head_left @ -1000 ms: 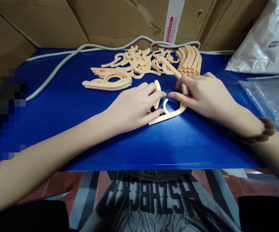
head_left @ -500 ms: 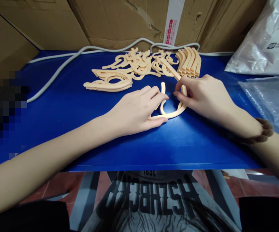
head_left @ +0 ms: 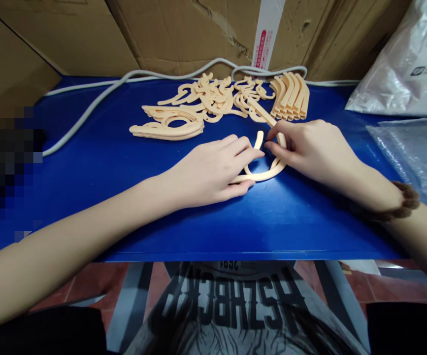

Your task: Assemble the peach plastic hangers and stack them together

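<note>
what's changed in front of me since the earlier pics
The upright end of the small curved piece by your left hand has shifted right, towards your right hand. Your left fingertips have also moved slightly right, and the thumb nearer you. No clear new grip or release. Your right hand still holds the cream frame; the piles behind look unchanged.
</note>
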The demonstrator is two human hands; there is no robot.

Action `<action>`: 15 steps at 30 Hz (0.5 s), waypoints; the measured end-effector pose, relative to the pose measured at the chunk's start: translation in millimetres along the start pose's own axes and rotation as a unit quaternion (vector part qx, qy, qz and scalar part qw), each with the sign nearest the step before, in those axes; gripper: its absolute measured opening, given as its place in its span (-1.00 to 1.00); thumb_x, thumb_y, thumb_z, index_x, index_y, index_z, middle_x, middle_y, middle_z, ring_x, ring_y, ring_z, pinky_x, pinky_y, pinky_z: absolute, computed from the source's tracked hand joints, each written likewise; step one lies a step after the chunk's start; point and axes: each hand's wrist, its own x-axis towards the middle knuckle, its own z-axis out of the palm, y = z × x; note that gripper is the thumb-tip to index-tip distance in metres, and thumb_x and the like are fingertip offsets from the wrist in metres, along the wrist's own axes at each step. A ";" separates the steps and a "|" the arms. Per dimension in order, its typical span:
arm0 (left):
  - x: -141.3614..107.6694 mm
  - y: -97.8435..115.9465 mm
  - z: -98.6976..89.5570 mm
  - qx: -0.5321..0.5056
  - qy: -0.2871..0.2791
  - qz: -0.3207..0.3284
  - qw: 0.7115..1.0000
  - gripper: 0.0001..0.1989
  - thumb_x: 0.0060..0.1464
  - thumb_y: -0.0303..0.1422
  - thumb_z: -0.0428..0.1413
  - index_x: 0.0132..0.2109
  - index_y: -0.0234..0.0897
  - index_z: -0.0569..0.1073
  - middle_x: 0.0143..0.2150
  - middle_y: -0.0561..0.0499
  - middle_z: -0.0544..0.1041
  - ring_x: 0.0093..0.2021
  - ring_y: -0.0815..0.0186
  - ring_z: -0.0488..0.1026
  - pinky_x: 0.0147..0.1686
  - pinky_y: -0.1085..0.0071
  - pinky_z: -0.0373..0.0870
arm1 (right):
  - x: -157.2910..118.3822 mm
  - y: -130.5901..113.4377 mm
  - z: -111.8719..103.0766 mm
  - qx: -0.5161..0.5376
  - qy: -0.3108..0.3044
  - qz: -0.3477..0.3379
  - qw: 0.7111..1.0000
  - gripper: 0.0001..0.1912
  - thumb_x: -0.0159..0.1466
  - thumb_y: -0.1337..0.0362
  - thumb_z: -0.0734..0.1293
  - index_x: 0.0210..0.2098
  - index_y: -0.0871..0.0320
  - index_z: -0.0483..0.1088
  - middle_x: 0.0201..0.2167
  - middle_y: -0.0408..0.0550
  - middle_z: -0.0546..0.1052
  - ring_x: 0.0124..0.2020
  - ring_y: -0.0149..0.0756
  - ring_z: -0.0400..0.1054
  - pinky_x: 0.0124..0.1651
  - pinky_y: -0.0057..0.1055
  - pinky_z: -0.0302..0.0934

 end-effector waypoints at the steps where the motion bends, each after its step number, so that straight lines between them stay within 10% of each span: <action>1: 0.0 -0.2 -0.1 0.000 -0.001 0.000 1.000 -0.58 0.48 -0.32 0.07 0.34 -0.45 0.46 0.16 -0.23 0.59 0.14 0.03 0.53 0.09 0.22 0.51 | 0.0 0.2 -0.4 0.002 -0.003 -0.006 1.000 -0.57 0.47 0.06 0.23 0.12 0.09 0.60 -0.31 0.07 0.67 -0.30 0.00 0.50 -0.30 -0.26 0.04; 15: 0.2 0.1 1.3 -0.013 -0.005 -0.010 1.000 -0.52 0.47 -0.34 0.05 0.42 -0.42 0.39 0.21 -0.22 0.57 0.14 0.03 0.51 0.10 0.20 0.53 | 0.2 5.1 1.7 0.011 -0.007 -0.042 0.999 -0.51 0.46 -0.09 0.26 0.12 0.09 0.57 -0.34 0.03 0.65 -0.35 -0.06 0.45 -0.33 -0.29 0.00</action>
